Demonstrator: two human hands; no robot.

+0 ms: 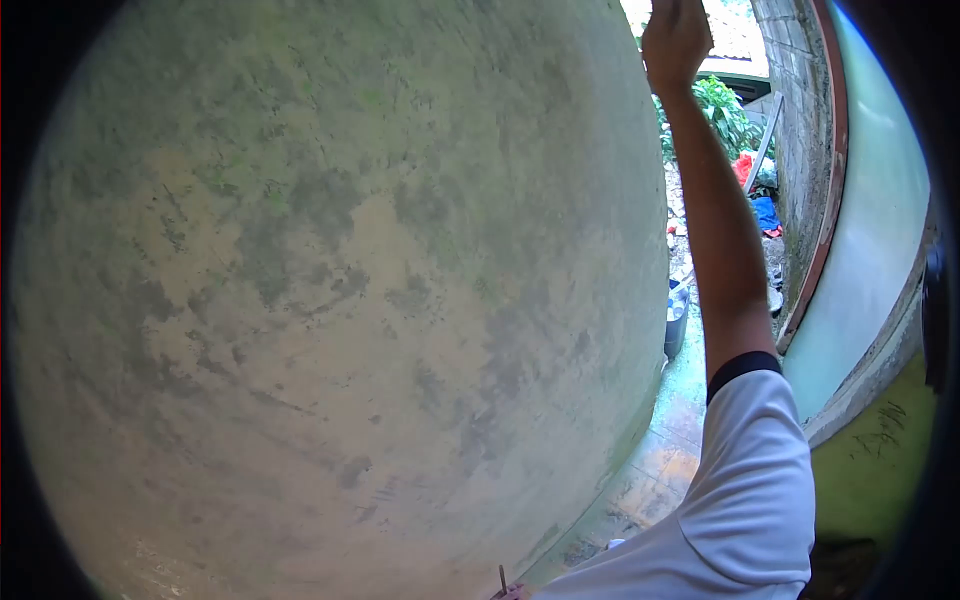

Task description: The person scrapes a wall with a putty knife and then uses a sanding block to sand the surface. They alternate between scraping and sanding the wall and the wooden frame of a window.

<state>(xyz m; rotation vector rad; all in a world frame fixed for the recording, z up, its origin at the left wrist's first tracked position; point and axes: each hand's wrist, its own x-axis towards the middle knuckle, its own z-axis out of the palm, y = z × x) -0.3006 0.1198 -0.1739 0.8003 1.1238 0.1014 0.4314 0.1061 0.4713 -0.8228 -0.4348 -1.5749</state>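
My right arm, in a white sleeve with a dark cuff, reaches straight up along the right edge of a large wall point(340, 300). My right hand point(677, 45) is at the top of the view beside that edge. Its fingers are cut off by the frame, so whether it holds something is hidden. The wall's surface is beige with grey and greenish patches. Only a small part of my left hand point(512, 592) shows at the bottom, low by the wall. It is closed on a thin brown stick point(502, 574) that points upward; the rest is out of view.
Right of the wall runs a narrow tiled floor point(660, 465). Beyond it are a dark bucket point(677, 320), a green plant point(725, 112), a blue cloth point(766, 213) and a leaning plank point(765, 145). A block wall point(800, 130) and a pale panel point(870, 200) bound the right side.
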